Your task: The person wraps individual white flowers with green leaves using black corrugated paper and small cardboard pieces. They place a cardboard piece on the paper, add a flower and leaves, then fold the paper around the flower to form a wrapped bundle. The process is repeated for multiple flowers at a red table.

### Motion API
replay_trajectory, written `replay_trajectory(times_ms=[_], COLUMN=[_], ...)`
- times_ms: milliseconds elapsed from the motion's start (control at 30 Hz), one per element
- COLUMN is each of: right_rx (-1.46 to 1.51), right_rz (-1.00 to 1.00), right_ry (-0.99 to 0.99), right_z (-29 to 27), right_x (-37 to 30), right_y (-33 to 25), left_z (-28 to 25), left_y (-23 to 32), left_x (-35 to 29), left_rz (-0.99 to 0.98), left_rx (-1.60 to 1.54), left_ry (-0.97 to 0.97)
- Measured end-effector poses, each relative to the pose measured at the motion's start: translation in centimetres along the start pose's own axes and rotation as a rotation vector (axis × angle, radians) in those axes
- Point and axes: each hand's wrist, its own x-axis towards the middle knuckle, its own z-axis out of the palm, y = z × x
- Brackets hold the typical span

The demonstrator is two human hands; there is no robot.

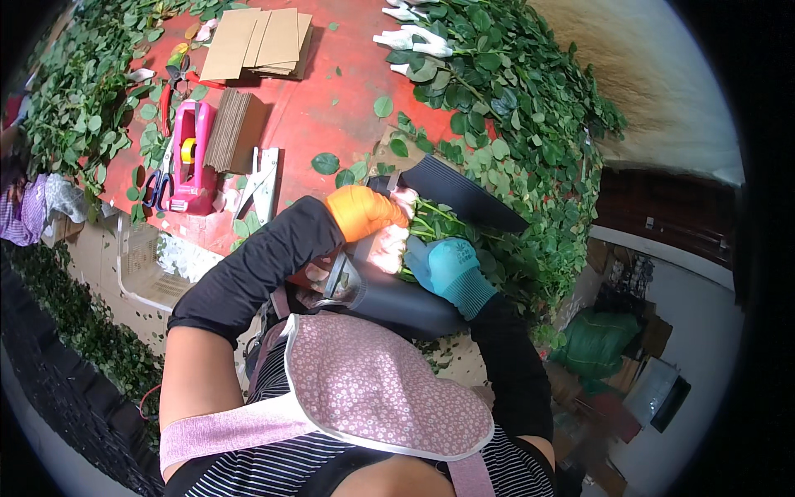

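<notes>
My left hand (363, 212), in an orange glove and black sleeve, is closed at the far left side of a bunch of pale pink roses (387, 250); its fingertips are partly hidden by the blooms. In a blue-green glove, my right hand (447, 269) curls round the green stems (435, 220) just behind the flower heads. The bunch lies sideways between a black ribbed panel (465, 194) on its far side and a smooth dark curved panel (402, 305) near my apron. Brown cardboard (387, 155) shows beyond the left hand.
On the red table (306, 116) are a pink tape dispenser (194, 157), blue-handled scissors (159, 186), a stapler (263, 182), upright cardboard pieces (236, 132), flat cardboard (257, 43) and red-handled pruners (174, 87). Leafy stems (530, 124) heap at right. A pale crate (145, 273) stands lower left.
</notes>
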Motion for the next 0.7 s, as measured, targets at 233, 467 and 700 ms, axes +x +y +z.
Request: replay_trajectory(times_ms=[233, 467, 700], right_rx=[-0.126, -0.020, 0.047], right_rz=[-0.069, 0.008, 0.175], right_ry=[0.047, -0.045, 0.112], right_z=[0.9, 0.8, -0.3], right_x=[0.5, 0.6, 1.0], right_y=[0.2, 0.6, 0.8], left_z=[0.8, 2.5, 4.6], left_y=[-0.7, 2.4, 2.5], left_x=[0.2, 0.8, -1.0], left_rz=[0.081, -0.062, -0.245], left_rx=[0.054, 0.214, 0.127], left_ry=[-0.039, -0.049, 0.186])
